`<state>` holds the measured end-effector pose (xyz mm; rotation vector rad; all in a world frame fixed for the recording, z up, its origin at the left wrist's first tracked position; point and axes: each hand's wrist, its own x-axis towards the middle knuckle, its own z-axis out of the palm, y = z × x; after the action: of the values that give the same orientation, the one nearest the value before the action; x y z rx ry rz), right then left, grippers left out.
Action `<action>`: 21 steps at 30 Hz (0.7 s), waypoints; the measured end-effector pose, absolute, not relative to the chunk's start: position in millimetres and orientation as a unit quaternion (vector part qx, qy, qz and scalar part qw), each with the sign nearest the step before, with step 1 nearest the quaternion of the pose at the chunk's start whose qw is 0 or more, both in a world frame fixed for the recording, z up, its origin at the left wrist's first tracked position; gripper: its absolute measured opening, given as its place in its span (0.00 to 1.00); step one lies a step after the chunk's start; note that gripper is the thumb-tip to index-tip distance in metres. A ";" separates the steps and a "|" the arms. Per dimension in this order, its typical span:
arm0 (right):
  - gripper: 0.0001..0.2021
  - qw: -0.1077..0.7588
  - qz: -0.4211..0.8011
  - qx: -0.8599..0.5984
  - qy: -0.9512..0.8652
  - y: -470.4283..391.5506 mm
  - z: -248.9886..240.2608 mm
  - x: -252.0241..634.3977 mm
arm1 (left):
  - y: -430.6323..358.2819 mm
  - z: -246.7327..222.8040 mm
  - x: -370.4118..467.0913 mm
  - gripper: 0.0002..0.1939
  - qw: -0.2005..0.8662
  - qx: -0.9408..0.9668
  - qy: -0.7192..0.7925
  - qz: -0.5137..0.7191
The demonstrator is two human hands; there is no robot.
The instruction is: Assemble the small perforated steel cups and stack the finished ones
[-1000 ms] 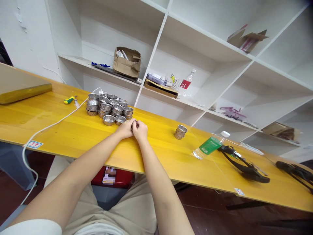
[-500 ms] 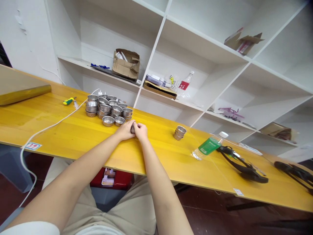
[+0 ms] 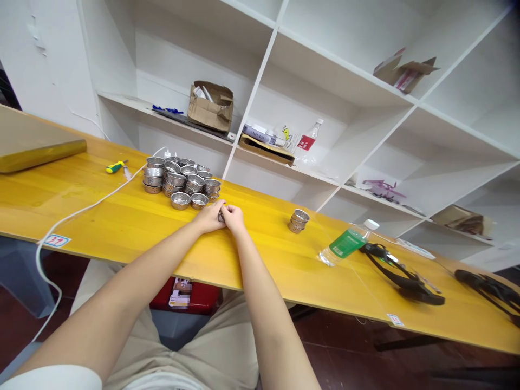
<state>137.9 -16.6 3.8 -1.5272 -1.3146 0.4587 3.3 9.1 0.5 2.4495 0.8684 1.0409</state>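
Both my hands meet over the table, closed around one small metal strainer basket (image 3: pixel 221 216). My left hand (image 3: pixel 210 218) wraps it from the left, and my right hand (image 3: pixel 233 218) presses against it from the right. Most of the basket is hidden by fingers; only a dark sliver shows. Just beyond my left hand stand several stacks of round, shiny strainer baskets (image 3: pixel 175 180) with holes in their sides. Two single baskets, one of them this basket (image 3: pixel 181 201), sit at the near edge of the group. A separate short stack of baskets (image 3: pixel 299 221) stands to the right.
A green-labelled bottle (image 3: pixel 348 242) leans at the right, near a black headset strap (image 3: pixel 406 281). At the left lie a screwdriver (image 3: pixel 115 167), a white cable (image 3: pixel 93 205) and a large cardboard box (image 3: pixel 40 143). White shelves (image 3: pixel 325 176) rise behind the table.
My hands stay in nearly the same place, with the basket between them and my fingers shifting slightly on it. The stacks have not changed.
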 end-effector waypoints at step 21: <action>0.16 0.686 0.452 -0.510 -0.255 -16.5 13.2 149.4 | 20.4 -6.6 2.7 0.26 0.181 0.854 0.324 0.364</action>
<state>149.4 -16.5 13.2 -1.1417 -0.5701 1.0134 2.7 20.4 -6.6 2.4119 0.9162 1.0280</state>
